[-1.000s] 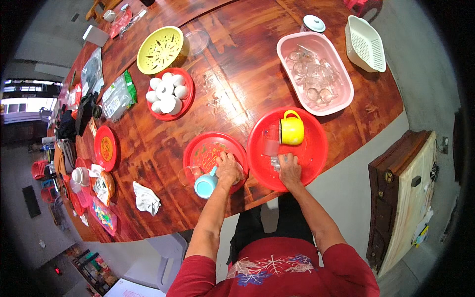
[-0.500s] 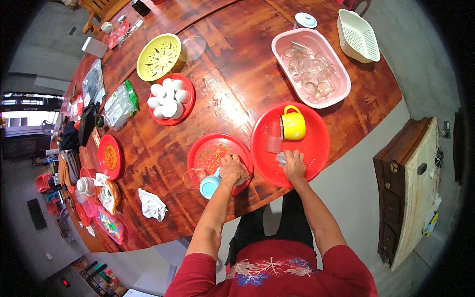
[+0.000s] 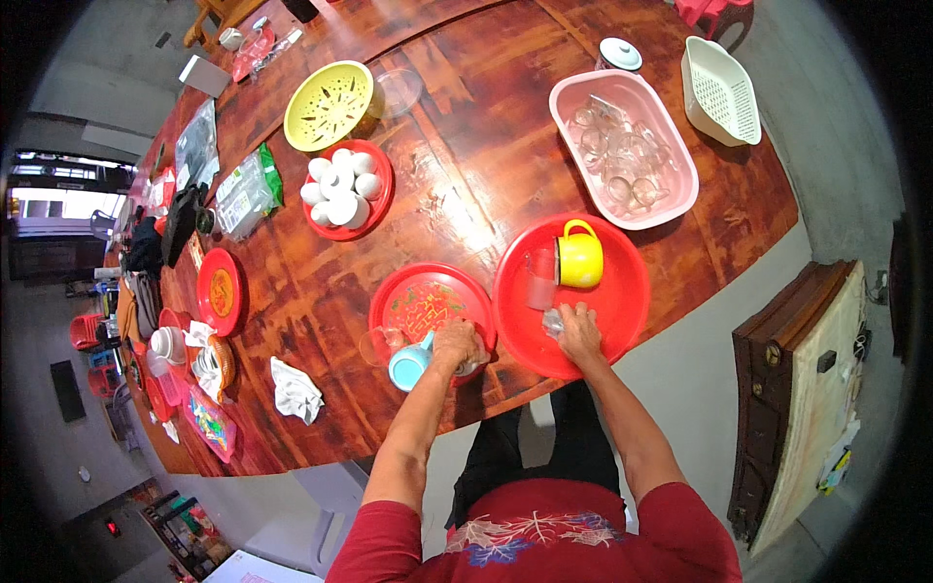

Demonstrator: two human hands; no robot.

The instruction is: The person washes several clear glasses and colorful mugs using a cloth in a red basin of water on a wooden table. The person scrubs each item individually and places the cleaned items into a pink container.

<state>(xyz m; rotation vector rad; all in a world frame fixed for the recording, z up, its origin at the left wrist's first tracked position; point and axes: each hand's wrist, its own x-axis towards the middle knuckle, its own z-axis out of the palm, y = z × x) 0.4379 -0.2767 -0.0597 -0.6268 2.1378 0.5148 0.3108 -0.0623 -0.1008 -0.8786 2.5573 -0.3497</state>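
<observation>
Red round plastic basin (image 3: 620, 309) seemingly corrals a clear glassy piece (image 3: 553, 323); right hand (image 3: 581, 336) curls against it, left hand (image 3: 456, 346) over round red plate (image 3: 453, 280), both grips unclear!

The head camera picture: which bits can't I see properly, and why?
Head view: what lies under the bare left hand; the hand covers it.
Head view: what the small clear piece by the bare right hand is; too small.
Head view: number of clear rounded pieces in the pink rectangular tub; they overlap.
</observation>
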